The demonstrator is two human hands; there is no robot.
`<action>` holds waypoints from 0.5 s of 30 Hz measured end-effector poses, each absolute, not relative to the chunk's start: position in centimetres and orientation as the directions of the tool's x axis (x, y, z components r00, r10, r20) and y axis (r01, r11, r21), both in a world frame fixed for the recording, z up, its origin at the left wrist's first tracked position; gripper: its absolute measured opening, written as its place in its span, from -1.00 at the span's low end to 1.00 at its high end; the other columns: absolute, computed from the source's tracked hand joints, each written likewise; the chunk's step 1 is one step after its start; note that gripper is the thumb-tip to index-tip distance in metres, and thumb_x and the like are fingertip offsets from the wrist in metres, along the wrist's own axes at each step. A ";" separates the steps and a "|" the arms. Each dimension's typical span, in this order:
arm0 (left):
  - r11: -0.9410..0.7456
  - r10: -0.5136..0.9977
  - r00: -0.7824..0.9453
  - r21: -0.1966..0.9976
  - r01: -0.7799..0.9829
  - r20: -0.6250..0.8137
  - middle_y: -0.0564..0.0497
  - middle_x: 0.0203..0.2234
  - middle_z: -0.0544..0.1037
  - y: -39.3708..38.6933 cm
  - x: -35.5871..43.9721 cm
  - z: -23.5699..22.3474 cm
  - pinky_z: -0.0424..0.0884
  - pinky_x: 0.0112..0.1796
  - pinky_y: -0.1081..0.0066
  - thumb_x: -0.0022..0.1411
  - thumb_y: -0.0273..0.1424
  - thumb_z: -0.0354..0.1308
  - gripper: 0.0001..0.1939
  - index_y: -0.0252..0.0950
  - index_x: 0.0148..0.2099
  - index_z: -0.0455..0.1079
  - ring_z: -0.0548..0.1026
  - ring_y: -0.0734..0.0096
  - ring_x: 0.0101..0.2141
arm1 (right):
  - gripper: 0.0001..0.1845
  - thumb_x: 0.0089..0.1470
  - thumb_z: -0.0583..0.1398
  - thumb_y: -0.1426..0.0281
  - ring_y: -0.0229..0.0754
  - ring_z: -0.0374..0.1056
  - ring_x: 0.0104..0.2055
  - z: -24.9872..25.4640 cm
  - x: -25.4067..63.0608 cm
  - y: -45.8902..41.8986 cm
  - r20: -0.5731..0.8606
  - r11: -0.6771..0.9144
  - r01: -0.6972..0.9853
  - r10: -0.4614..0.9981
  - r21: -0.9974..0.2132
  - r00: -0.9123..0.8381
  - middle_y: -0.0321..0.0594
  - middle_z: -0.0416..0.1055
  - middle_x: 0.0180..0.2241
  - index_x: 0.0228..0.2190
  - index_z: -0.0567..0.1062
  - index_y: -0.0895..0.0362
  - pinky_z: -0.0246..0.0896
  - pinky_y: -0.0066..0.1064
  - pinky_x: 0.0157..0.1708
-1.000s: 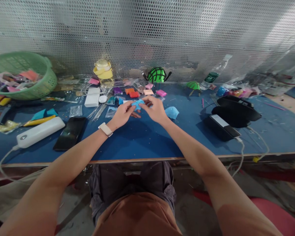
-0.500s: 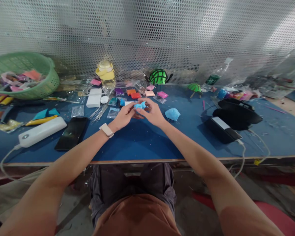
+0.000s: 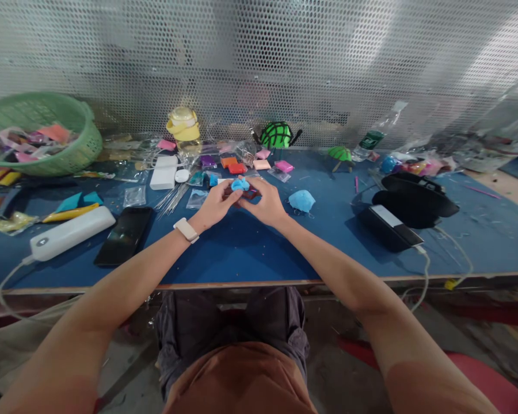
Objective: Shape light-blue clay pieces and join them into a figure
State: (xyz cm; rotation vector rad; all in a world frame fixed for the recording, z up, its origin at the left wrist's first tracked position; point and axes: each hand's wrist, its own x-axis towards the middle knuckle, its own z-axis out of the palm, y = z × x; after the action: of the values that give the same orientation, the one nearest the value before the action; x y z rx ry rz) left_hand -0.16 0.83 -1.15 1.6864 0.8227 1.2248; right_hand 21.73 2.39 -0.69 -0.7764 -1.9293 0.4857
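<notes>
Green basket far L on the table: held a jumble of crumpled wrappers & coloured bits, incl. an orange-pink piece on top, pink & purple lower down. Yellow-topped jar stood upright by the mesh wall; contents n/c. Clear bottle w/ green label leaned at the back R, cap end up & to the R; couldn't tell if any liquid in it. Clear bag just L of the left hand had sth light blue inside. Pink pack sat in/on clear wrap behind the right hand. Plastic heap, back R, had blue, red & pink pieces in it.

Blue lump was btwn the two hands, approx. centre, above the table. Both hands grasped it: L thumb & fingers on its L side, R fingertips on its R side; how firm, couldn't tell. Long axis looked roughly side to side, L–R, tho fingers hid part of it; no clear tip, so which end was front = unclear.

Paler blue dome lay on the table R of the right hand, apart from it, rounded side up.
</notes>
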 end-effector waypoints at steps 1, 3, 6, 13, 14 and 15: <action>-0.404 0.879 0.286 0.914 0.024 0.381 -0.17 -0.04 0.79 1.0 -0.3 -1.2 0.79 -0.09 0.16 0.54 0.21 0.42 -0.36 -0.26 0.21 0.59 0.77 0.17 -0.17 | -0.38 0.25 0.47 0.26 0.04 0.67 -0.04 -0.7 21.7 2.3 0.640 0.727 0.308 0.687 -0.614 -0.344 -0.03 0.76 0.15 0.31 0.72 0.06 0.73 -0.09 -0.05; -0.400 0.885 0.273 0.916 0.030 0.377 -0.17 -0.07 0.79 1.1 -0.4 -1.2 0.79 -0.09 0.14 0.58 0.17 0.39 -0.43 -0.25 0.17 0.62 0.76 0.17 -0.18 | -0.38 0.32 0.45 0.22 0.04 0.68 0.00 -0.6 21.7 2.1 0.647 0.742 0.301 0.670 -0.599 -0.363 0.01 0.72 0.23 0.35 0.70 0.06 0.75 -0.09 -0.06; -0.378 0.894 0.267 0.925 0.023 0.359 -0.14 -0.10 0.80 1.2 -0.5 -1.3 0.79 -0.07 0.11 0.59 0.11 0.39 -0.50 -0.23 0.18 0.64 0.77 0.15 -0.17 | -0.43 0.47 0.35 0.23 0.06 0.68 0.09 -0.5 21.9 1.9 0.657 0.780 0.308 0.625 -0.544 -0.422 0.03 0.66 0.32 0.41 0.67 0.03 0.77 -0.03 0.06; -0.341 0.885 0.323 0.939 -0.041 0.335 -0.17 -0.01 0.80 1.5 -0.1 -2.0 0.74 0.14 0.06 0.56 -0.03 0.27 -0.54 -0.25 0.23 0.67 0.77 0.04 0.05 | -0.34 0.58 0.31 0.35 0.19 0.56 0.46 -0.5 21.8 2.5 0.591 0.810 0.542 0.555 -0.223 -0.586 -0.04 0.59 0.45 0.59 0.50 -0.16 0.71 0.08 0.35; -0.342 0.882 0.330 0.939 -0.044 0.336 -0.17 0.00 0.80 1.5 -0.1 -2.0 0.74 0.13 0.07 0.55 -0.02 0.25 -0.52 -0.25 0.24 0.66 0.77 0.05 0.04 | -0.34 0.59 0.30 0.37 0.19 0.55 0.47 -0.4 21.7 2.7 0.581 0.799 0.570 0.559 -0.189 -0.592 -0.03 0.59 0.46 0.59 0.51 -0.14 0.71 0.08 0.36; -0.344 0.880 0.334 0.938 -0.042 0.338 -0.18 0.01 0.80 1.5 -0.1 -2.0 0.74 0.11 0.08 0.55 0.01 0.25 -0.49 -0.25 0.26 0.66 0.77 0.06 0.03 | -0.36 0.60 0.29 0.39 0.20 0.57 0.46 -0.3 21.7 2.8 0.571 0.789 0.593 0.564 -0.160 -0.597 -0.03 0.60 0.46 0.58 0.52 -0.12 0.70 0.10 0.37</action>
State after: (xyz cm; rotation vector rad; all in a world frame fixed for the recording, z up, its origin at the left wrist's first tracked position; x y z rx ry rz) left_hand -0.07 1.48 -1.98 1.6186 0.7725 1.1793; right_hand 21.70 2.85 -0.29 -0.8543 -2.3578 -0.0613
